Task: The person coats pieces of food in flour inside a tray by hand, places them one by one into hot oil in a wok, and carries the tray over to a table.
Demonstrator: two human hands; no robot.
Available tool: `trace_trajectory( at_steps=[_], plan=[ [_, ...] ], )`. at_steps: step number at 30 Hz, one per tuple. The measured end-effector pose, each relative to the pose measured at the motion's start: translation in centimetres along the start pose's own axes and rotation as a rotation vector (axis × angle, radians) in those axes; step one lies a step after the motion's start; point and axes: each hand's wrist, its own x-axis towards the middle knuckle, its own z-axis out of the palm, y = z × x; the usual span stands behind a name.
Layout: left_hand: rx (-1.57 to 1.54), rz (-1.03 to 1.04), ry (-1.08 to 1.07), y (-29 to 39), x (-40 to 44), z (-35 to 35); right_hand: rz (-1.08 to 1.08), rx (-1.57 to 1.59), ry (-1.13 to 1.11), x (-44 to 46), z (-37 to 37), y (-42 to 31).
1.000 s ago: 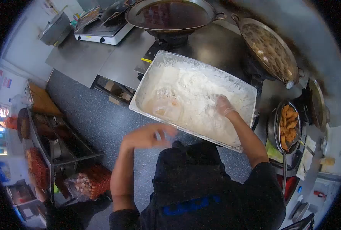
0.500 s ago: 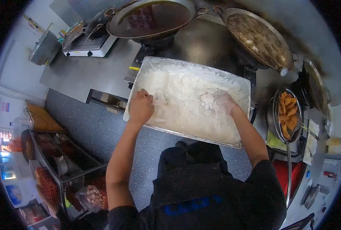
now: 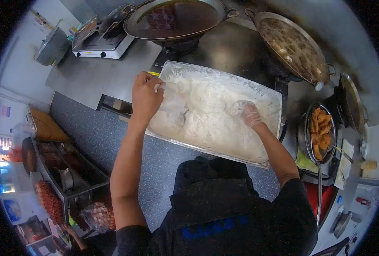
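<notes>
A large metal tray (image 3: 210,152) of white flour (image 3: 210,111) lies in front of me. My left hand (image 3: 147,97), bare, is raised over the tray's left rim, thumb and fingers pinching a thin, limp, whitish piece (image 3: 172,106). This piece hangs down over the flour; its kind is unclear. On the tray's right side, my right hand (image 3: 251,114) wears a clear plastic glove. Its fingers are curled and caked with flour at the surface; whatever they hold is hidden.
Behind the tray stand a wide wok of dark oil (image 3: 176,19) and a second wok with bubbling oil (image 3: 291,47). Fried pieces (image 3: 321,132) fill a strainer at right. At left are a portable stove (image 3: 100,49) and a rack (image 3: 70,170). Someone's arm (image 3: 75,235) shows at lower left.
My left hand has lifted from the flour, up and to the left, with the whitish piece. My right hand has shifted slightly right, its fingers more curled. The view has moved a little.
</notes>
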Motion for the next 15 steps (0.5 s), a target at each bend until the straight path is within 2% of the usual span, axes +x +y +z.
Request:
trace_trajectory(
  at_steps=[2,3,5,8,12,14,15],
  plan=[
    [0.023,-0.036,-0.106,0.2,0.6,-0.4,-0.056,-0.132,0.115,-0.1,0.6,0.4],
    [0.020,-0.034,-0.104,0.1,0.8,-0.4,-0.054,-0.135,0.118,0.3,0.3,0.6],
    [0.017,-0.017,-0.086,0.0,1.0,-0.3,-0.004,-0.027,-0.070,1.1,-0.7,1.2],
    [-0.021,-0.017,-0.101,0.0,1.3,0.0,0.071,-0.096,0.047,1.7,-0.4,3.0],
    [-0.059,0.002,-0.105,0.0,1.3,0.3,0.059,-0.049,0.046,1.7,-1.5,3.7],
    [-0.092,-0.061,-0.135,0.2,1.5,0.4,0.055,0.482,-0.153,2.7,-1.6,5.1],
    [-0.099,-0.062,-0.133,0.2,1.4,0.5,0.058,0.476,-0.152,2.5,-2.3,4.8]
  ],
)
